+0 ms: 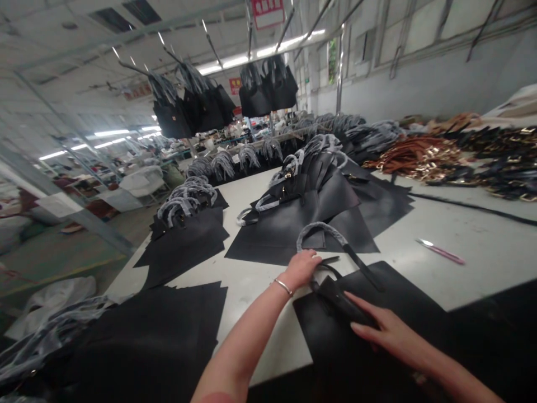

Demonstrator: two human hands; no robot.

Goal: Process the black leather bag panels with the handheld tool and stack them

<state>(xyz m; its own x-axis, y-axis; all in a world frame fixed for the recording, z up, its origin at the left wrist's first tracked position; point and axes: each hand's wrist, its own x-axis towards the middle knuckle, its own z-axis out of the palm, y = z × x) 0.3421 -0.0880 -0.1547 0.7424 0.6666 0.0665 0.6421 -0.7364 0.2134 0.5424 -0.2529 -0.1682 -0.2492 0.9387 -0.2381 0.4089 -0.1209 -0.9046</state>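
Note:
A black leather bag panel (403, 302) lies on the table in front of me. Its arched handle (321, 226) is wrapped in grey-white plastic film. At the panel's upper left corner my left hand (302, 268), with a silver bangle at the wrist, closes on a thin black strap (329, 262) by the handle's base. My right hand (380, 327) pinches a dark leather flap (348, 302) between thumb and fingers over the panel. The ends of the strap and the flap are partly hidden by my hands.
Stacked black panels with wrapped handles (310, 207) lie ahead, another stack (184, 235) to the left. A pink-handled tool (440, 252) rests at the right, with brown straps (419, 154) with gold buckles behind. Finished-looking black bags (268, 92) hang from an overhead rail.

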